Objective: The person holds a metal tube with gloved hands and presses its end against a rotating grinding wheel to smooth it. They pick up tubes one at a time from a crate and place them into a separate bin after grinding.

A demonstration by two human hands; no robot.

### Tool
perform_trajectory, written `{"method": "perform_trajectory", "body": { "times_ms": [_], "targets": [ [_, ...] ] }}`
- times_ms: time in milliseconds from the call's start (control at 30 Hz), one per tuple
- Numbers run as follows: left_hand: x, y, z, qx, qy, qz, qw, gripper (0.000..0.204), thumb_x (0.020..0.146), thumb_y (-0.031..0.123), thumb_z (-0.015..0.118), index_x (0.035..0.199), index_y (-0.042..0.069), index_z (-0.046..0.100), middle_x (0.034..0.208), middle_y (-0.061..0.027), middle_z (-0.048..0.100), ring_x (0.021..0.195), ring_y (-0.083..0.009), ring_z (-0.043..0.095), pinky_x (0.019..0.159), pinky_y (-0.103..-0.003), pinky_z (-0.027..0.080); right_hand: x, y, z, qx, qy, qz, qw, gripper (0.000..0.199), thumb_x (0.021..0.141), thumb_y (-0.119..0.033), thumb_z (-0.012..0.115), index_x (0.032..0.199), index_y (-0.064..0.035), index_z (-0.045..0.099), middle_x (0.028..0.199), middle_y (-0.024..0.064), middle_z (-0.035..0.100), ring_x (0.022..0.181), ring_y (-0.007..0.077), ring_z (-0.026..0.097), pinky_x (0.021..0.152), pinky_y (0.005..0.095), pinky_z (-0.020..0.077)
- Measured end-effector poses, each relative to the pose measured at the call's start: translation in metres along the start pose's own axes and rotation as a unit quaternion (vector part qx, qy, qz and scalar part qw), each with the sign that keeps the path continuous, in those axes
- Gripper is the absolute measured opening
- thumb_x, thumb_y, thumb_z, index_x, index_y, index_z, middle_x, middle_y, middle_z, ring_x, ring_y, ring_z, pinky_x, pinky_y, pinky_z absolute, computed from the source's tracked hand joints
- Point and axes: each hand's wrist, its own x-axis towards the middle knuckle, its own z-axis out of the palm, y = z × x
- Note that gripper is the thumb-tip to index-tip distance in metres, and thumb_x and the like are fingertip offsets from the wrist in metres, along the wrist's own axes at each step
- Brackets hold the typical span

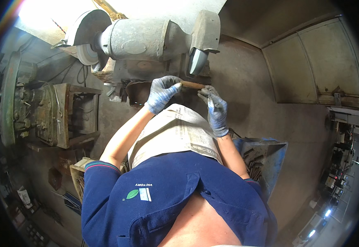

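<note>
Two-hand hold: rod [192, 85] near the wheel [198, 61]
We pinch the rod's left end in the left hand [163, 94] and its right end in the right hand [215, 108]; we should support both ends evenly, grip clear of the wheel.

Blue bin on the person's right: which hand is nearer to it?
Right. The right hand is ahead of the blue bin and to its left; the left hand is farther left, at the left end of the brown bar.
</note>
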Motion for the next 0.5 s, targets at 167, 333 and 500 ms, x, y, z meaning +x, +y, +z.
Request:
{"method": "perform_trajectory", "body": {
  "times_ms": [167,333,500],
  "targets": [
    [0.012,-0.013,-0.002,-0.098,-0.007,-0.063,0.993,0.013,0.085,0.006,0.061,0.095,-0.002,0.062,0.082,-0.0052,0.064,0.07,-0.0092,0.059,0.065,-0.025,0.053,0.006,-0.009,-0.001,-0.317,-0.031,-0.205,0.925,0.036,0.075,-0.001,0.064,0.111,-0.0016,0.062,0.117,0.015,0.057,0.113,0.028,0.053,0.096,0.0363,0.0422],
    [0.024,-0.025,0.004,-0.02,0.015,-0.029,0.999,0.01,0.085,0.004,0.06,0.092,-0.002,0.062,0.08,-0.0061,0.065,0.069,-0.0099,0.06,0.062,-0.024,0.052,0.007,0.009,-0.008,-0.316,-0.021,-0.125,0.94,0.037,0.077,0.002,0.061,0.114,-0.0011,0.06,0.12,0.0141,0.057,0.118,0.0252,0.05,0.097,0.033,0.0413],
    [0.039,-0.036,0.017,0.038,0.056,-0.004,0.998,0.01,0.085,0.003,0.059,0.093,-0.003,0.062,0.077,-0.0047,0.065,0.067,-0.0092,0.06,0.06,-0.023,0.05,0.02,0.041,-0.026,-0.31,-0.005,-0.119,0.943,0.029,0.084,0.004,0.055,0.112,0.0014,0.06,0.117,0.0115,0.059,0.11,0.0188,0.055,0.094,0.0282,0.0443]
  ]
}}
